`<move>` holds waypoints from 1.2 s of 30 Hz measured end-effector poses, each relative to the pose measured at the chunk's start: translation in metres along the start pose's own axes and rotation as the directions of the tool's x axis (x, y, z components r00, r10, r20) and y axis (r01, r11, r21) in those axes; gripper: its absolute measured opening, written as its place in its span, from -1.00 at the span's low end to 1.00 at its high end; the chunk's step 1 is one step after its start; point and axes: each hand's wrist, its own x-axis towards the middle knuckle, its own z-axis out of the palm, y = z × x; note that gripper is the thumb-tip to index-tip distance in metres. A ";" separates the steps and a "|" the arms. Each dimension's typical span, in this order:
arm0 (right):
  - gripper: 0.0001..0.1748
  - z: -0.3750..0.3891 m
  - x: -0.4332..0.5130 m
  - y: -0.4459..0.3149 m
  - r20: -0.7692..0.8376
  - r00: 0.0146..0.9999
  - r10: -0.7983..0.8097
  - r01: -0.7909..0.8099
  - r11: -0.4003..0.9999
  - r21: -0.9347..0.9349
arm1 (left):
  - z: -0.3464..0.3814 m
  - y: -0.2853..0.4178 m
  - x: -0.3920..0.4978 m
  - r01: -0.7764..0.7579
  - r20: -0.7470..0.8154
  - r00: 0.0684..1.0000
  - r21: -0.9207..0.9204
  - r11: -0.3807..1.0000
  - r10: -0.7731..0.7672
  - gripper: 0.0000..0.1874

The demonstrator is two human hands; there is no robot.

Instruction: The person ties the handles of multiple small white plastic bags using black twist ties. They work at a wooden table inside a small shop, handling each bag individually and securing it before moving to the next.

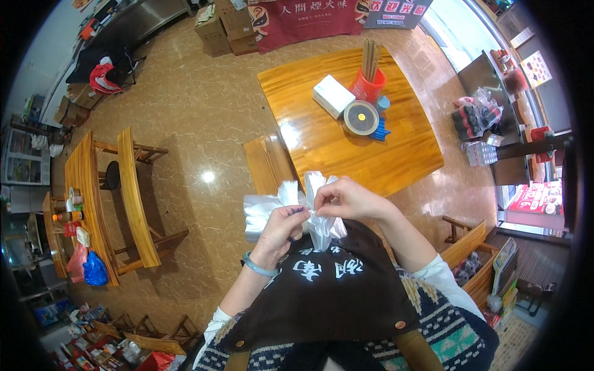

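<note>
Thin white plastic bags [320,234] stand bunched in front of my apron [320,306]. A second fan of white plastic bags [260,213] spreads out to the left, beyond my left hand [277,232]. A pale green bangle [258,265] circles my left wrist. The left fingertips pinch the plastic near the middle, with something dark purple partly visible along the fingers. Close against them, my right hand [348,199] holds the bunched plastic between thumb and forefinger. The fingers hide exactly where the two bundles meet.
Ahead stands a wooden table [320,157] bearing a tissue box [333,96], a red chopstick holder [368,86] and a round lidded container [361,118]. A wooden stool [267,160] adjoins its left side. Further left are a bench [137,199] and another table [86,185].
</note>
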 end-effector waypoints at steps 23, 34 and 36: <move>-0.87 0.017 -0.028 0.036 -0.196 0.978 0.078 -0.008 0.942 0.336 | -0.002 -0.008 0.002 0.026 0.022 0.999 -0.104 0.994 -0.024 -0.91; -0.87 0.013 -0.016 0.026 -0.131 0.971 -0.199 0.215 0.970 0.114 | 0.002 -0.006 0.003 0.083 0.122 0.990 -0.158 0.984 -0.064 -0.92; -0.86 0.012 -0.014 0.030 -0.061 0.988 -0.140 0.149 0.973 0.175 | 0.001 -0.006 0.004 0.091 0.135 0.988 -0.160 0.983 -0.070 -0.92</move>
